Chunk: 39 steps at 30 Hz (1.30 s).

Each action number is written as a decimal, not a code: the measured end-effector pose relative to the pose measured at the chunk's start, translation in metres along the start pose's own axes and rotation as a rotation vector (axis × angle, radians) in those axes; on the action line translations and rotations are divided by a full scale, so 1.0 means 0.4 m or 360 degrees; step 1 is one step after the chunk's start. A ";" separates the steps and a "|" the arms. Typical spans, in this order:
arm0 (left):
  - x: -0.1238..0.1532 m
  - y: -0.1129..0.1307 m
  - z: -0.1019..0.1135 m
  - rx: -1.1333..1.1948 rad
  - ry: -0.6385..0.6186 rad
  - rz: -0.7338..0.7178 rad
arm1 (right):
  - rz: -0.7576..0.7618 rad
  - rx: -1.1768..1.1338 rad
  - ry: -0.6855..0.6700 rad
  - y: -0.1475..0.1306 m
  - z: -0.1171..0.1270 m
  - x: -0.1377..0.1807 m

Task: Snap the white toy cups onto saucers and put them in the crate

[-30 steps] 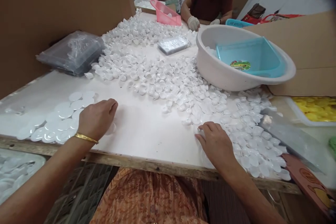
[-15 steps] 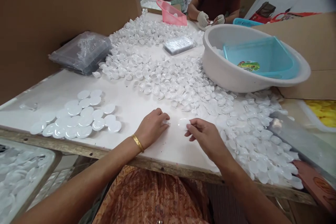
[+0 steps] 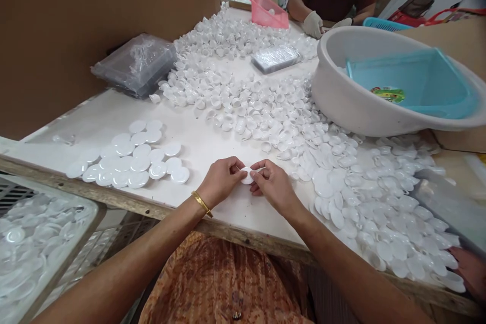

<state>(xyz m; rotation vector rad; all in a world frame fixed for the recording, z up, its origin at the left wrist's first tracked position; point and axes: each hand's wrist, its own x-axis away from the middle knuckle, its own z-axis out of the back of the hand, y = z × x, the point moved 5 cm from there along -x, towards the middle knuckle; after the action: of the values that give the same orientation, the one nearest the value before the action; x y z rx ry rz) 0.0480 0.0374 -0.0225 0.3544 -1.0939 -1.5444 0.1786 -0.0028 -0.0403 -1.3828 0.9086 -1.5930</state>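
Note:
My left hand [image 3: 221, 179] and my right hand [image 3: 274, 185] meet over the near part of the white table [image 3: 212, 134]. Between their fingertips, both pinch one small white plastic disc [image 3: 246, 176], each at its own side. Whether a second small part sits behind the disc is hidden. To the left, several similar glossy discs [image 3: 140, 163] lie in an overlapping cluster. On the right, close to my right forearm, spreads a heap of loose white oval pieces [image 3: 343, 202]. A broad pile of small white cup-shaped pieces [image 3: 243, 88] covers the table beyond my hands.
A large white basin [image 3: 334, 96] holding a blue scoop [image 3: 425, 78] stands at right. Wrapped clear packs [image 3: 277, 58] and a pink scoop [image 3: 268, 10] lie farther back. A crate [image 3: 72, 243] of white pieces sits lower left. Opposite, a person's gloved hand [image 3: 313, 24] shows.
My right hand has brought the white disc left to my left hand, and both now grip it. The view has shifted, so the table's contents appear farther right.

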 end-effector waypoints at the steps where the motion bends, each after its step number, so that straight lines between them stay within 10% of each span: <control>1: -0.001 -0.002 -0.002 -0.0007 0.0000 0.0003 | 0.0025 0.0040 0.0013 0.004 0.000 -0.002; 10: -0.024 0.006 0.005 -0.0283 -0.0150 0.0029 | -0.0185 -0.0097 -0.0080 0.008 -0.007 -0.006; 16: -0.061 0.084 -0.001 -0.0857 0.0516 -0.0323 | -0.0215 -0.0122 -0.0067 0.022 -0.020 0.002; 33: -0.067 0.096 -0.038 -0.1310 0.0509 -0.0569 | -0.0265 -0.0378 -0.0233 0.026 -0.052 0.013; 39: -0.043 0.037 0.096 -0.1623 0.0533 -0.0327 | 0.0025 0.0167 -0.0123 -0.009 0.067 0.099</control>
<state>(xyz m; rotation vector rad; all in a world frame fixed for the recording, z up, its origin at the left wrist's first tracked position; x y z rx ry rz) 0.0342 0.0711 0.0033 0.0059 0.0623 -1.9246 0.2022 -0.0379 -0.0177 -1.3507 0.7773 -1.5428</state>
